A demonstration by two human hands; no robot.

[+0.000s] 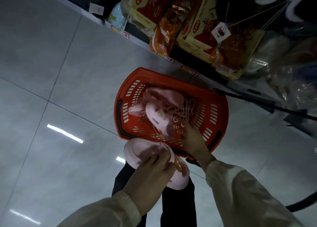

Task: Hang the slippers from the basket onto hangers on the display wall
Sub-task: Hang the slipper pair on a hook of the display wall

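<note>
A red plastic basket (216, 105) stands on the floor below me. Inside lie several pink slippers (161, 99) and a pile of pale hangers (186, 109). My left hand (151, 173) grips a pair of pink slippers (137, 151) just in front of the basket's near rim; an orange tag shows between them. My right hand (192, 141) reaches into the basket, its fingertips at the hangers beside a pink slipper (163, 122). What those fingers hold is hidden. A white hanger (281, 1) shows at the top right.
A low shelf runs along the right, stacked with red-and-yellow boxes (197, 26) and orange packets (164, 36). Clear plastic bags (291, 75) bulge out beside the basket. A black rod (264, 103) crosses above the basket's right corner. Grey floor tiles (51, 89) spread to the left.
</note>
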